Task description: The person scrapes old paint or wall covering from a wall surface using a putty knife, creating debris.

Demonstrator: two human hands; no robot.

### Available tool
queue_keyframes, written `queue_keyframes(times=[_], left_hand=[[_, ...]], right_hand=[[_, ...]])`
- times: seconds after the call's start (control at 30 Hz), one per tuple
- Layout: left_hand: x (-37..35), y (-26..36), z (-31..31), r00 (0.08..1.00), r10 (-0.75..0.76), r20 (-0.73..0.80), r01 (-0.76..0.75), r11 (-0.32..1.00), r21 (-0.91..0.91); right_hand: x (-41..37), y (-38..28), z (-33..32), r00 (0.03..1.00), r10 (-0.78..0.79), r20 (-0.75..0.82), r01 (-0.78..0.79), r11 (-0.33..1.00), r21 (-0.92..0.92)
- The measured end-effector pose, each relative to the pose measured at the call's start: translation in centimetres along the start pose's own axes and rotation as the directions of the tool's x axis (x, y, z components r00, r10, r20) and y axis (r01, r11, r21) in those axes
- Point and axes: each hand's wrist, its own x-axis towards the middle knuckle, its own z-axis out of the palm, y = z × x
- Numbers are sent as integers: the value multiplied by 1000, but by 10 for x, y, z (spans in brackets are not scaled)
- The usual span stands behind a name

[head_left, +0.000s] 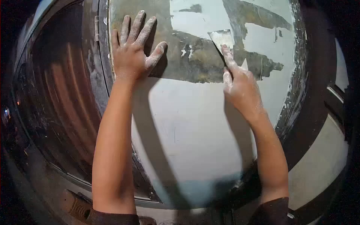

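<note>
Head view is showing your two bare hands at one panel point(195, 146), where a white layer point(266, 37) and a bare brown-grey band point(200, 65) are meeting at ragged borders. Your right hand point(243, 88) is gripping a scraper point(222, 38), with one finger stretching along it toward the blade; the wide edge is pointing upward, and it is lying by the lower border of the upper white patch point(206, 20). Your left hand point(130, 60) is holding nothing: it is lying spread on the bare band, near the left side of the panel, probably for steadying. White dust point(137, 28) is covering fingers of both hands.

Judging from this, you are probably doing the scraping step; the view is not showing surely whether the blade is touching the surface or hovering just over it. Such a stroke is calling for a low blade angle and an even push along the border, without a corner digging in.

About room: between your hands the band is giving free way, up to the left thumb. The rough right edge point(295, 67) is standing well apart from the scraper, while a hinge point(96, 28) is sitting near your left little finger
</note>
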Motion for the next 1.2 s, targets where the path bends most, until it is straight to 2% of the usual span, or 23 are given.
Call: queue_keyframes(times=[0.03,0.1,0.13,0.17,0.23,0.37,0.43,0.57,0.67,0.77,0.83,0.9,0.93,0.97,1.07,1.1,1.17,1.2], left_hand=[[-1,2,-2,1000,-13,9,13,1000,11],[-1,-3,3,1000,18,-26,-18,1000,-2],[0,-3,3,999,18,-28,-19,1000,-1],[0,-3,2,1000,9,-26,-9,1000,-10],[-1,-1,2,1000,-4,-24,3,1000,-23],[-2,-1,4,999,-29,-30,29,1000,-13],[-2,0,4,999,-26,-28,26,1000,9],[-1,-2,4,998,-1,-59,-1,999,-33],[-1,-1,4,999,-19,-47,17,999,-43],[-2,-2,4,998,-25,-63,22,999,-42],[-2,-1,5,998,-30,-62,27,999,-45],[-4,-2,9,996,-12,-84,6,997,-71],[-4,-2,9,997,-16,-81,9,996,-93],[-2,-4,7,996,-16,-82,7,994,-107],[-1,-2,3,998,-27,-61,24,998,-62],[-2,-2,3,998,-28,-55,25,998,-58],[-4,-2,5,997,-30,-69,25,997,-73],[-3,-2,5,996,-24,-89,17,997,-77]], right_hand=[[9,3,1,989,-105,-102,103,994,-31],[34,1,-12,996,-68,-59,66,997,-35],[40,-7,-24,999,23,25,-22,999,-31],[39,-5,-22,999,23,26,-22,999,-31],[26,8,-14,992,-103,-68,104,994,15],[-17,37,4,998,-44,-52,41,997,-71],[-8,18,-7,999,-14,-44,12,999,-39],[36,9,-14,992,-75,-100,74,997,-22],[20,2,-15,999,43,-7,-43,999,-32],[-19,18,-4,999,34,28,-33,999,-43],[-16,22,-1,999,-30,-23,27,995,-94],[6,16,-6,996,-49,-81,36,987,-154],[20,13,-9,991,-70,-110,58,992,-109],[35,13,-10,991,-70,-112,51,985,-164],[32,-15,-26,993,116,8,-114,987,-110],[19,-11,-20,993,119,16,-116,987,-115],[-9,7,-2,998,1,-65,-3,999,-35],[-16,7,2,998,-16,-60,12,997,-80]])
